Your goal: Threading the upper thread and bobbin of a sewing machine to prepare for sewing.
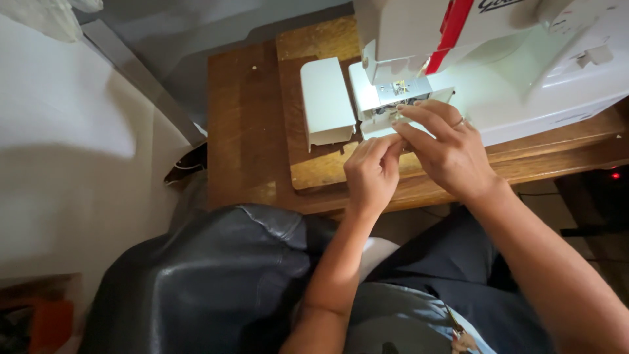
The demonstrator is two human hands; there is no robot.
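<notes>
Hands meeting at centre frame, right in front of the lit open end of a white sewing machine [524, 72]. Left hand [371, 176] is curling its fingers inward, thumb and forefinger pressing together near the right hand's fingertips; something small may be pinched there, but cannot tell what, too small and hidden. Right hand [449, 149] is lying over the left from the upper right, fingers stretching toward the metal opening [396, 98] at the machine's end, fingertips touching or just beside it. Right hand's fingers are half closed, not wrapping anything visible; cannot tell if it is holding a thing. A ring [460, 122] is showing on one right finger.

White plastic cover piece [326, 101] is sitting detached just left of the machine's open end, upper centre of frame, resting on a lighter wooden board [314, 167]. Board is lying on a darker wooden table [239, 131], filling upper middle of frame. A red stripe [447, 33] is running down the machine body at top.

Black leather-like fabric [216, 282] is bunching in the lower left, on the person's lap. Dark clothing and a grey-blue patch are showing lower right under the forearms. White cloth or sheet [65, 151] is covering the left side. Small red light [614, 176] is glowing at right edge.
</notes>
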